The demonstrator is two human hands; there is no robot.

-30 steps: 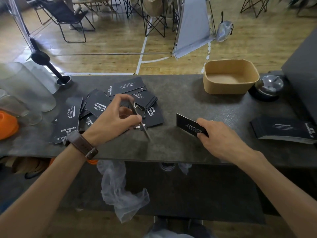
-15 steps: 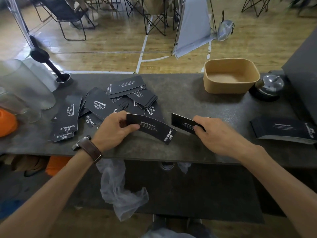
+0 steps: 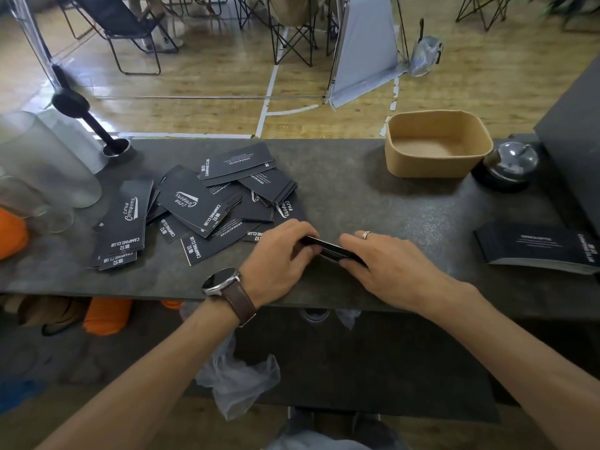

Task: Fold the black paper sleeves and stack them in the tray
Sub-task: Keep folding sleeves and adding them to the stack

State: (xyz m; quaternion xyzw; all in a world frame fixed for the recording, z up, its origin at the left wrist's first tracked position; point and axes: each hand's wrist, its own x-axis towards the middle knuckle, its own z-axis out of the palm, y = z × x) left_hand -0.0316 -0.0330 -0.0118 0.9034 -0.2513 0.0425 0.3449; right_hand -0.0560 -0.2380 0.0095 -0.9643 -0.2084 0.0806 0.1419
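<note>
While hands hold sleeves, tray bare

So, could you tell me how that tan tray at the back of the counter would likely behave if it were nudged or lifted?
The tan tray looks empty and thin-walled, so it is probably light and may slide on the smooth counter rather than tip. Its wide, low shape suggests it will stand steadily. The matte, fibrous-looking walls probably give a decent grip but might flex if squeezed.
</note>
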